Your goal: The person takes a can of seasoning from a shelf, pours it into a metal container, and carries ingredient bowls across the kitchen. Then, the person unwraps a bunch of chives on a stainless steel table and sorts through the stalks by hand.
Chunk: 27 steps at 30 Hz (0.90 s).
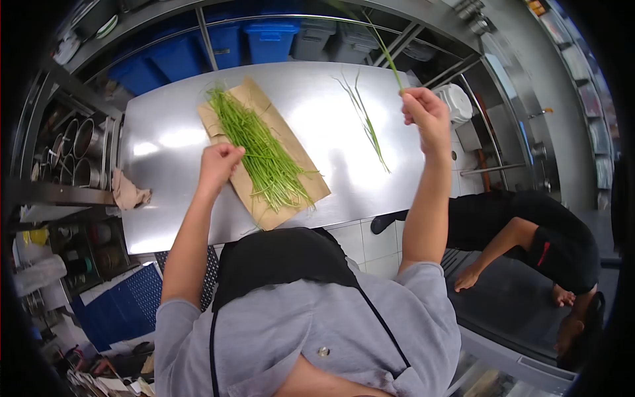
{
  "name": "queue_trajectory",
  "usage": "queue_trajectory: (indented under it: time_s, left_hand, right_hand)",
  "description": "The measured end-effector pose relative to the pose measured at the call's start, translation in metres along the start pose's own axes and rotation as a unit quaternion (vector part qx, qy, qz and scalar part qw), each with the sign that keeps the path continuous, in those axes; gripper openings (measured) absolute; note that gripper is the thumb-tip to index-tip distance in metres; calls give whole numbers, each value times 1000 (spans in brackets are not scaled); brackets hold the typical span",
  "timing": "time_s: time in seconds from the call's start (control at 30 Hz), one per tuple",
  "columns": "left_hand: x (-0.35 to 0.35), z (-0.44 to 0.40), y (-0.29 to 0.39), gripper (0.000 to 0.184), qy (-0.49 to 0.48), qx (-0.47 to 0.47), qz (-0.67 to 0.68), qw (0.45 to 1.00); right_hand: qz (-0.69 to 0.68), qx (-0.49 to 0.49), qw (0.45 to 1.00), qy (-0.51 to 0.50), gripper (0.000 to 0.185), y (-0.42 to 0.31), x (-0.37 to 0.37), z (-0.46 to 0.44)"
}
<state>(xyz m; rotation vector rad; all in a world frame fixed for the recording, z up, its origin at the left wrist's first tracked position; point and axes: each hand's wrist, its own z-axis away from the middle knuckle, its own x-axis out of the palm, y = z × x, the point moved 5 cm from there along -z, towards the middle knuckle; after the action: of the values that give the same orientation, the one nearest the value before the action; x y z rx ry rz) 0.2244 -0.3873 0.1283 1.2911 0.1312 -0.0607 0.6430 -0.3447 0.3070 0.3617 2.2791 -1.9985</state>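
A pile of chives [258, 149] lies on a sheet of brown paper [301, 155] on the steel table. My left hand [220, 165] is at the pile's left edge, thumb and fingers pinched on a chive stalk that merges with the others. Raised over the table's right side, my right hand [426, 118] pinches a long green chive blade [390, 61]; it points up and away, its far end blurred. Between the pile and my right hand, a few loose chives [366, 122] rest on the bare metal.
Blue bins [271, 43] and grey bins stand beyond the steel table [165, 192]. A crumpled cloth [129, 190] is at the left edge, near racked pots [86, 139]. At the right, a white tub [455, 102] stands beside the table, and a person in black [529, 225] bends over a dark surface.
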Motion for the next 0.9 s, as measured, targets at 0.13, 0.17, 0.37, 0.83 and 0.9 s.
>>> queue_trajectory:
  time_s: [0.13,0.17,0.37,0.83,0.9]
  left_hand:
    - [11,6,-10,31,12,38,-206,978]
    - [10,10,-5,31,16,46,-230,972]
    - [6,29,18,34,25,80,-359,930]
    - [16,40,23,14,-36,103,-289,951]
    - [15,44,14,15,-45,110,-282,952]
  right_hand:
    - [245,46,968,28,13,98,-14,-5]
    - [333,33,941,48,15,126,-23,1]
    - [527,58,846,60,21,158,-27,53]
    - [360,-59,884,-292,15,69,222,134]
    - [403,-102,862,-289,15,79,229,135]
